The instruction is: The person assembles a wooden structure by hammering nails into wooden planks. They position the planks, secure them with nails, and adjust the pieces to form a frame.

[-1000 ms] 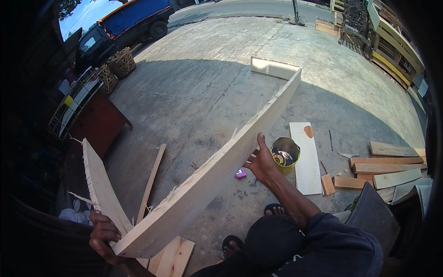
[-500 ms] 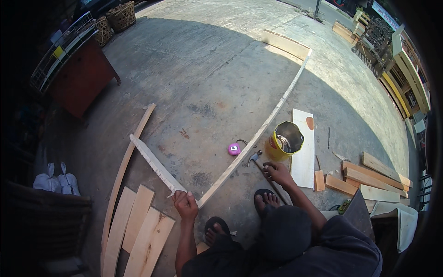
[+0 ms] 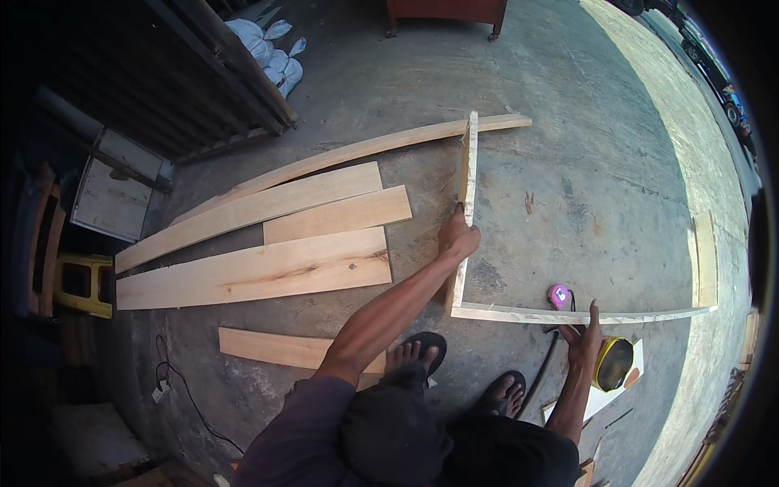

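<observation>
A three-sided frame of pale wooden boards stands on edge on the concrete. My left hand [image 3: 459, 233] is closed round its near short board [image 3: 470, 174], partway between the corner and the far end. My right hand [image 3: 583, 339] is at the long board [image 3: 519, 313], fingers apart, one finger reaching up across the board. Just left of that hand lies a hammer [image 3: 542, 367], its head partly hidden near the long board. A pink tape measure [image 3: 558, 295] rests on the far side of the long board. Beside my right hand stands a yellow bucket [image 3: 614, 364].
Several loose planks [image 3: 316, 261] lie to the left, and a long thin strip [image 3: 349, 156] passes by the short board's far end. Another plank [image 3: 280, 347] lies near my left foot. A black cable [image 3: 195, 410], white sacks [image 3: 272, 57] and a red wheeled cabinet [image 3: 446, 10] are farther out.
My view has swung left. My left hand has moved from the frame's corner farther along the short board. My right hand has shifted from over the hammer to the long board.
</observation>
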